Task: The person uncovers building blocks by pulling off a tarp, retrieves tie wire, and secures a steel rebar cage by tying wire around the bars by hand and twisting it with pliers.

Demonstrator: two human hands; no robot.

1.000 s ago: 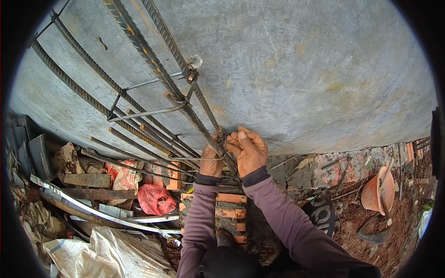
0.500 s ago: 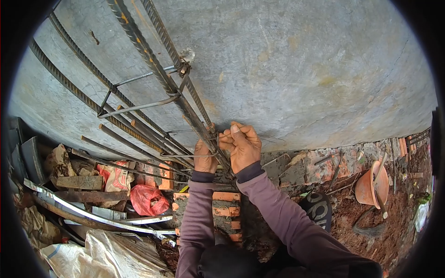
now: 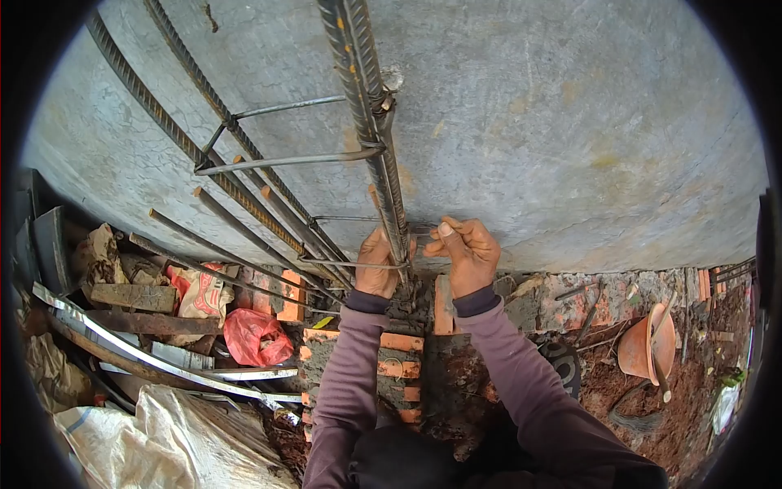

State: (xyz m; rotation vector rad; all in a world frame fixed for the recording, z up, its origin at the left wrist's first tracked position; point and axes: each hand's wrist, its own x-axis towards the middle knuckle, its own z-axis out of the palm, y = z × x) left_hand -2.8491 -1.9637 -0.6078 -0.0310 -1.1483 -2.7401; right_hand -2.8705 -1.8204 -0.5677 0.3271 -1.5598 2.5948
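Upright ribbed rebar (image 3: 391,175) stands in front of the grey wall, with square steel stirrups (image 3: 301,163) around the bars. My left hand (image 3: 378,265) is at the left of the near bars, just above a lower stirrup (image 3: 350,264). Its fingers curl in behind the steel and are partly hidden, so what they grip does not show. On the other side of the bars, my right hand (image 3: 467,254) is closed in a pinch. A thin tie wire (image 3: 421,234) runs from its fingertips toward the rebar.
Below the hands is a brick-and-mortar pier (image 3: 399,368). Scrap wood, a red plastic bag (image 3: 257,337), metal strips (image 3: 155,350) and a white sack (image 3: 175,440) lie at left. An orange bucket (image 3: 643,346) with a stick tilts on the soil at right.
The view has shifted, so the near bars appear more upright and farther right. Both hands stay at the same bars, and the right hand appears slightly farther from them.
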